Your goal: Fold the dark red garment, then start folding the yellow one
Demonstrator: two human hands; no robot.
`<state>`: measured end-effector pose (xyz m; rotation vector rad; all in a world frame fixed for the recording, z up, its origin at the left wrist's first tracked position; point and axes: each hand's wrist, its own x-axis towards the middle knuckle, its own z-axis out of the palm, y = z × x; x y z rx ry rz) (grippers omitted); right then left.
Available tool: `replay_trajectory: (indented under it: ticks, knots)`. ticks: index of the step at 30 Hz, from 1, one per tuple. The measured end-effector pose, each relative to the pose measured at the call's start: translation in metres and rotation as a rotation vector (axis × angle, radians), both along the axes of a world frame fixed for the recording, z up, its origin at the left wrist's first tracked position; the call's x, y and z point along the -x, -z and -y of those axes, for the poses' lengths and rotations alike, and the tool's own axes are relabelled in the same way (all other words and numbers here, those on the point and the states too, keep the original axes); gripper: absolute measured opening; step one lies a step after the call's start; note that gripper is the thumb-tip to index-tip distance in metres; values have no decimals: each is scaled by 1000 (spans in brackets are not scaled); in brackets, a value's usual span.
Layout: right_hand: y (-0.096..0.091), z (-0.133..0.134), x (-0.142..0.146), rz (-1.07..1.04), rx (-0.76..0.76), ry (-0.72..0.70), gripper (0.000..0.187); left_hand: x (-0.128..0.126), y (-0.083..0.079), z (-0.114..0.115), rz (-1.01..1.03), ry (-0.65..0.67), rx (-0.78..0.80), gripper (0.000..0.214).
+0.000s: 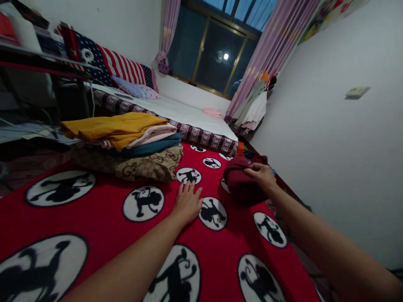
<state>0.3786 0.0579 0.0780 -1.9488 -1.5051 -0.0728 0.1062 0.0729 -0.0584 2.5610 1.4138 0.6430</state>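
My right hand grips a dark maroon cloth garment, bunched or folded, over the right side of the bed; its exact kind I cannot make out. Flat on the red blanket with black monkey figures in white circles lies my left hand, palm down, fingers stretched forward, holding nothing. To its upper left rises a stack of folded clothes: a mustard yellow garment on top, then a pink one, a teal one and a brown patterned cloth at the bottom.
Beyond the blanket is a second bed with a pale sheet, pillows and a flag-patterned cushion. A desk with a red flask stands at the left. Clothes hang by the purple curtain. A white wall bounds the right.
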Motion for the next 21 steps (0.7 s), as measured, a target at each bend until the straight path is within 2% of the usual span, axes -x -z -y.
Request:
replay_trajectory:
  ticks: [4,8,11,14,17,19,21]
  knots:
    - [-12,-60,-12,314,17,243,27,-2,0,2,-18,4,6,48]
    - [-10,-112,-11,515,1,294,30,-2,0,1,-14,-12,24,48]
    - [-6,-140,-15,510,3,295,36,-2,0,1,-14,-15,39,49]
    - [5,-151,-31,360,84,304,47,-3,1,0,-17,-18,48,49]
    - [27,-143,-51,233,208,533,57,-4,2,0,-11,-21,47,49]
    - [46,-134,-56,217,232,652,60,-4,3,0,-8,-23,43,48]
    - [63,-128,-51,268,191,620,59,-4,2,1,-7,-25,37,48]
